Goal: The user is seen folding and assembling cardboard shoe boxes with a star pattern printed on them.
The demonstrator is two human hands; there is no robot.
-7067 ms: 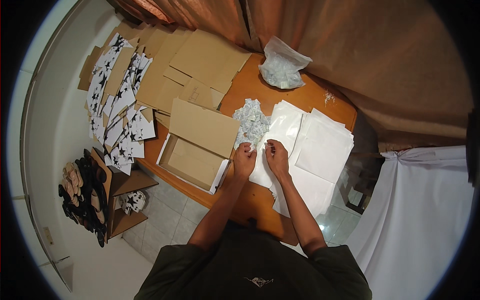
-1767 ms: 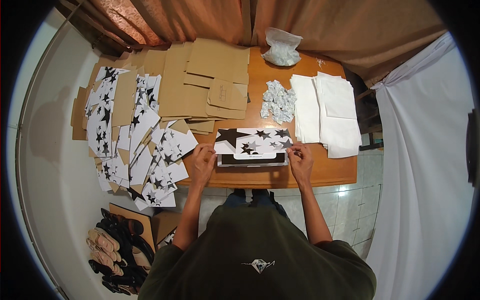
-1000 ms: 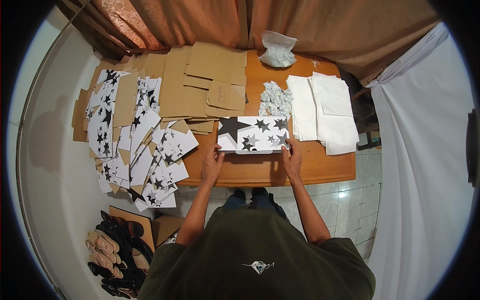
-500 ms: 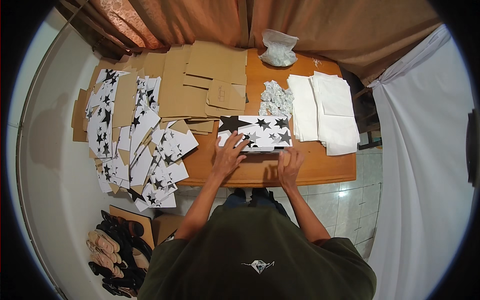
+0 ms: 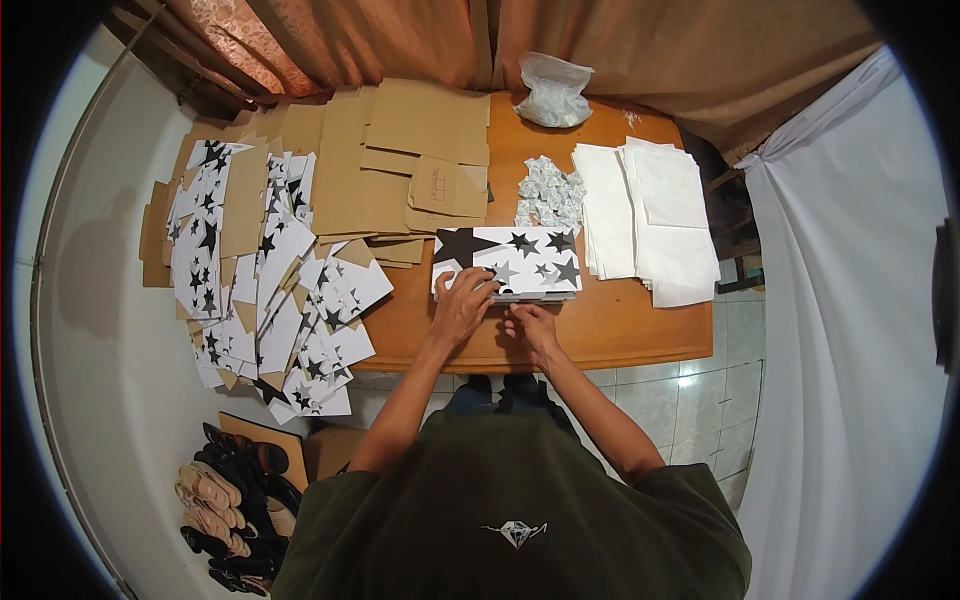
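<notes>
White rectangular star-printed cardboard box: front edge seemingly the focus.
Left hand: fingers spread on top.
Right hand: shifted from corner to front middle, curled; grip unclear.

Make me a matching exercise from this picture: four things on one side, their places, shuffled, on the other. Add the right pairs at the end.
Things
1. Star-patterned box
2. White sheets
3. Plastic bag
4. Shoes

Places
A. At the far edge of the table, by the brown curtain
B. In the lower left of the picture, off the table
C. Under the fingers of the left hand
D. Along the right side of the table

Pairs: 1-C, 2-D, 3-A, 4-B
</notes>
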